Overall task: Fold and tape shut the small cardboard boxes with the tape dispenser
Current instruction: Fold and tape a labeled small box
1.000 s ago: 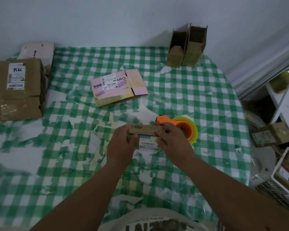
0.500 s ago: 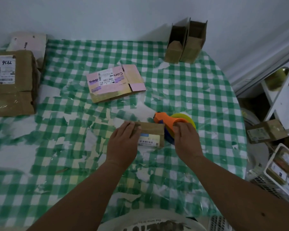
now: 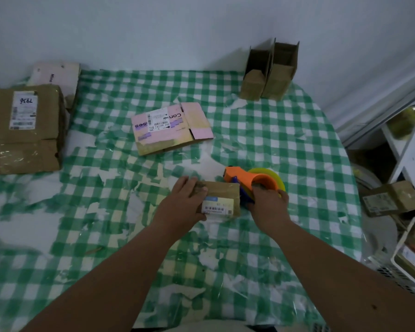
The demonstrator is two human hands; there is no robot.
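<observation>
head view: pink flattened box [image 3: 170,127] beyond small box [image 3: 222,197], dispenser [image 3: 254,182].

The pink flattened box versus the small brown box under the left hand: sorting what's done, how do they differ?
The pink flattened box lies collapsed and untouched; the small brown box is folded up, with the left hand resting on it. Pink print against plain brown. Both are cardboard with barcode labels.

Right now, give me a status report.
Left hand pressing small box to table. Right hand gripping tape dispenser beside it. Nothing in the way.
</observation>
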